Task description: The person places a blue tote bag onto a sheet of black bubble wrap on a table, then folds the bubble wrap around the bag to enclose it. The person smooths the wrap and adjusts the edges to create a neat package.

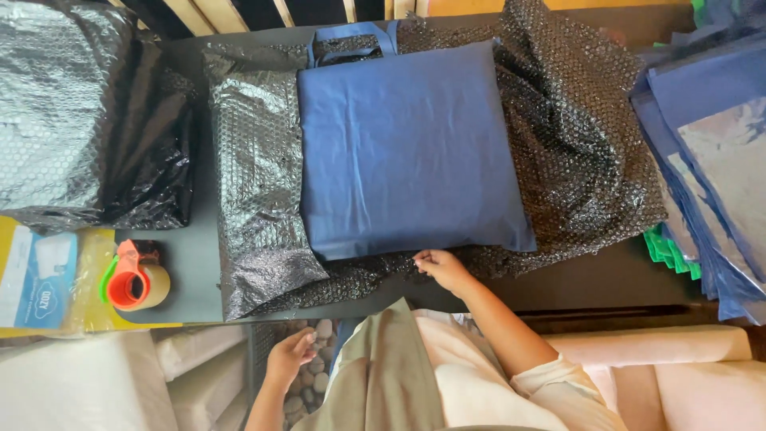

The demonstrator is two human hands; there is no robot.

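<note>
A blue fabric bag point(403, 148) with handles at its far end lies flat on a sheet of black bubble wrap point(574, 152) spread over the dark table point(598, 279). My right hand point(440, 267) pinches the near edge of the bubble wrap just below the bag's front edge. My left hand point(289, 357) hangs below the table edge with fingers loosely curled, holding nothing that I can see.
An orange tape dispenser with a tan roll point(134, 277) stands at the table's left front. A bundle of black bubble wrap point(80, 112) sits at the far left. Blue fabric bags point(710, 160) are stacked on the right, with green ones under them.
</note>
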